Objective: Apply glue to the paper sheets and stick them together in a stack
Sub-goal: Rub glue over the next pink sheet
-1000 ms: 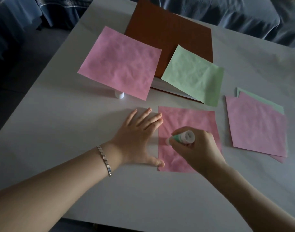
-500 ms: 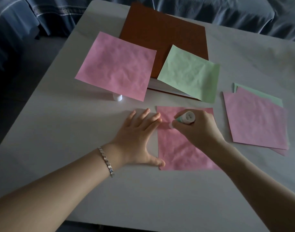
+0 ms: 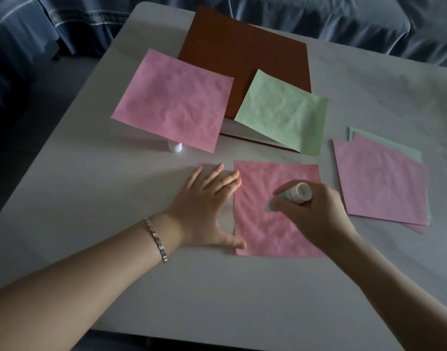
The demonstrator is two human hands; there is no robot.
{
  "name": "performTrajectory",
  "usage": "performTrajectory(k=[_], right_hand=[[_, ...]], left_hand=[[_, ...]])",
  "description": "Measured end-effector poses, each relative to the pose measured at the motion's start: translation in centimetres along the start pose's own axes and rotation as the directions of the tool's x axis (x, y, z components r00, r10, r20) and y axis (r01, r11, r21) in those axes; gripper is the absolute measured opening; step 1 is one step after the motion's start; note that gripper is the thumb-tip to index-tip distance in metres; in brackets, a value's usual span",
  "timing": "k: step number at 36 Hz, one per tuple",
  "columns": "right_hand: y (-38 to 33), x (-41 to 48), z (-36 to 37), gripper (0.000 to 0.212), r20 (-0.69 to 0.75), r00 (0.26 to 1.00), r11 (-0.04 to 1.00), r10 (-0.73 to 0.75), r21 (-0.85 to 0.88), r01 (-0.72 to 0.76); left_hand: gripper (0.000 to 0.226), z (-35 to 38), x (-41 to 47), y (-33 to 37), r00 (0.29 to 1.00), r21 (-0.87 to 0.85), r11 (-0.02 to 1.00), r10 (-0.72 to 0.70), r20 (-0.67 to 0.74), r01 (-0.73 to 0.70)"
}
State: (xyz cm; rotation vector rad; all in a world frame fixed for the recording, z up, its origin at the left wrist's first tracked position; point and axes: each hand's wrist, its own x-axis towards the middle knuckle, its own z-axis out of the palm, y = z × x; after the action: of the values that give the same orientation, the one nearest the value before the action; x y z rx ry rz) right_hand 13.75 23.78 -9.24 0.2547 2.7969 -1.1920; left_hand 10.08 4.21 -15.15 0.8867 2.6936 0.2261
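Gripping the glue stick (image 3: 293, 195), the right hand (image 3: 316, 214) has slid from the pink sheet (image 3: 263, 231)'s top edge toward its middle.

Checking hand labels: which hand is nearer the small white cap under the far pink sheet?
Left. The left hand lies flat on the table just this side of the white cap. The right hand is farther right, holding the glue stick on the near pink sheet.

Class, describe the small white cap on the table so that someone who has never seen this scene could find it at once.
Start at the brown folder at the far side of the white table. A large pink sheet leans off its left side, raised above the tabletop. The white cap stands just under that sheet's near edge, the only small, round, white thing among flat coloured papers.
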Motion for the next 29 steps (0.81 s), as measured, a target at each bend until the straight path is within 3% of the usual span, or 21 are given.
performTrajectory(k=[3, 7, 20, 23, 29], right_hand=[[-0.8, 0.6, 1.1, 0.005, 0.009, 0.999, 0.999, -0.034, 0.008, 0.034], [-0.7, 0.8, 2.5, 0.004, 0.052, 0.997, 0.997, -0.048, -0.058, 0.051], [2.7, -0.3, -1.0, 0.01, -0.166, 0.985, 0.998, 0.047, -0.036, -0.054], [2.4, -0.9, -1.1, 0.013, -0.191, 0.981, 0.999, 0.038, 0.016, -0.036], [0.4, -1.3, 1.3, 0.007, -0.032, 0.998, 0.998, -0.057, -0.009, 0.057]], left_hand=[[0.117, -0.6, 0.0, 0.2, 0.999, -0.069, 0.997, -0.014, 0.051, 0.017], [0.104, -0.8, -0.2, 0.3, 0.998, -0.036, 0.999, -0.015, 0.062, 0.018], [0.12, -0.1, 0.2, 1.0, 0.996, -0.06, 0.995, -0.081, 0.036, 0.083], [0.109, 0.0, 0.2, 1.7, 0.991, -0.065, 0.99, -0.121, 0.057, 0.125], [0.103, 0.3, 0.1, 2.0, 0.991, -0.059, 0.99, -0.132, 0.009, 0.132]])
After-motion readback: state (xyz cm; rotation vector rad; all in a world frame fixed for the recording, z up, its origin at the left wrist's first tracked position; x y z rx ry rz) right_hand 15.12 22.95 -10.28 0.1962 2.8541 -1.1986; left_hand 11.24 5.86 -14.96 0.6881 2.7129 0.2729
